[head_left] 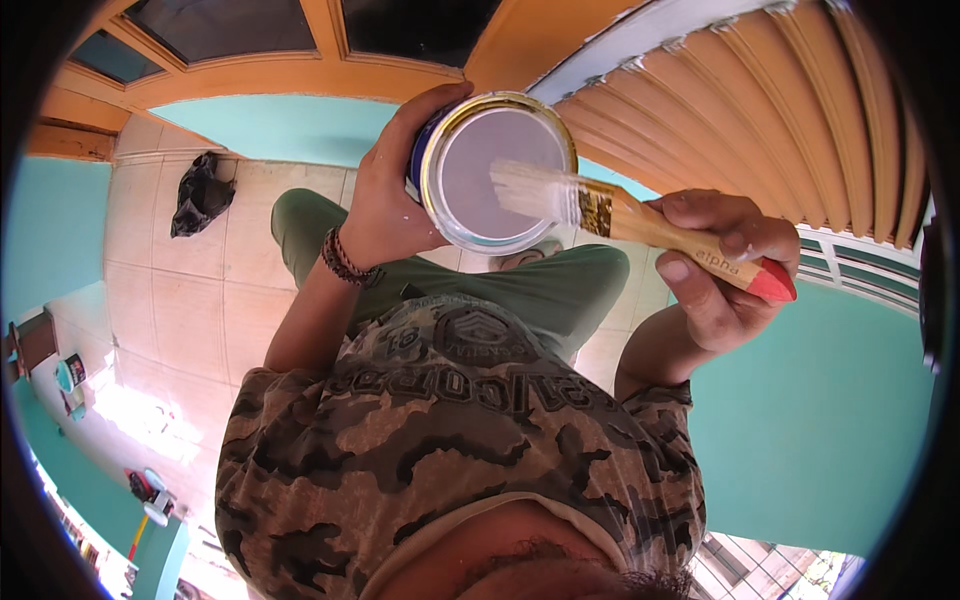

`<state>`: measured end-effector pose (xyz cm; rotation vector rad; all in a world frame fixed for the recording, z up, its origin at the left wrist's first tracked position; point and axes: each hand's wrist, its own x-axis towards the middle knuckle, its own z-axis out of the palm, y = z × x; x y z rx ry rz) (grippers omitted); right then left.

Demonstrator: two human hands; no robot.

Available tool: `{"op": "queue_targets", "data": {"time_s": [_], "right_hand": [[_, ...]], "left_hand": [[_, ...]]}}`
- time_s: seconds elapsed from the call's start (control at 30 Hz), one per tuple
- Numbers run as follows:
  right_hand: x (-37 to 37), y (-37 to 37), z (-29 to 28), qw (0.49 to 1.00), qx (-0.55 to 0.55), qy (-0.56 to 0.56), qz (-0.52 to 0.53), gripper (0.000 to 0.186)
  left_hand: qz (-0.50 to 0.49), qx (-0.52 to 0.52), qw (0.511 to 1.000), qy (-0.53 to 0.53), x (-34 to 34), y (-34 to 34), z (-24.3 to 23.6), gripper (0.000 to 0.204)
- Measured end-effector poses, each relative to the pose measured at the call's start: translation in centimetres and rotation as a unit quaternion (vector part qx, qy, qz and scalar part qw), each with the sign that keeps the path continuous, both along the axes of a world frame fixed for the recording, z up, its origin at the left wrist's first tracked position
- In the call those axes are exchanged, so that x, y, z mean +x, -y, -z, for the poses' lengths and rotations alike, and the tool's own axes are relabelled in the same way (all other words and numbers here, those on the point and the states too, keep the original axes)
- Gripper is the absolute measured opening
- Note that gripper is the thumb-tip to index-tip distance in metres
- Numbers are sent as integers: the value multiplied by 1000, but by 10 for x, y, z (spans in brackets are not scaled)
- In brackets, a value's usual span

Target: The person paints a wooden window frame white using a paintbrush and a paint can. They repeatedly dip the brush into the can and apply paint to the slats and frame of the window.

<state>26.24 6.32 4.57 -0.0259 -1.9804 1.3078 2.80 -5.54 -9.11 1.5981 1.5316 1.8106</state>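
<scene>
My left hand (405, 190) is wrapped round the side of a paint can (437, 205) with a dark blue wall and a gold rim, held up in front of me. Pale greyish paint (480, 155) shows inside it. A flat paintbrush (650, 222) with a wooden handle and a red end is gripped by my right hand (725, 265), thumb below the handle and fingers above. The pale bristles lie over the can's mouth, pointing left. Whether their tips touch the paint, I cannot tell.
Ahead stand orange window frames (235, 72) above a turquoise wall. Orange slats (720, 110) run along the upper right, close to my right hand. A black plastic bag (203, 193) lies on the tiled floor (185, 300) at the left. Small items sit further back at the lower left.
</scene>
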Motion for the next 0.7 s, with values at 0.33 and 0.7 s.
{"op": "queue_targets", "data": {"time_s": [0.33, 0.7], "right_hand": [[-28, 24, -18, 972, 148, 81, 162, 42], [-36, 83, 11, 924, 224, 181, 251, 34]], "left_hand": [[81, -50, 995, 4, -10, -10, -17, 101], [68, 9, 997, 24, 15, 22, 14, 101]]}}
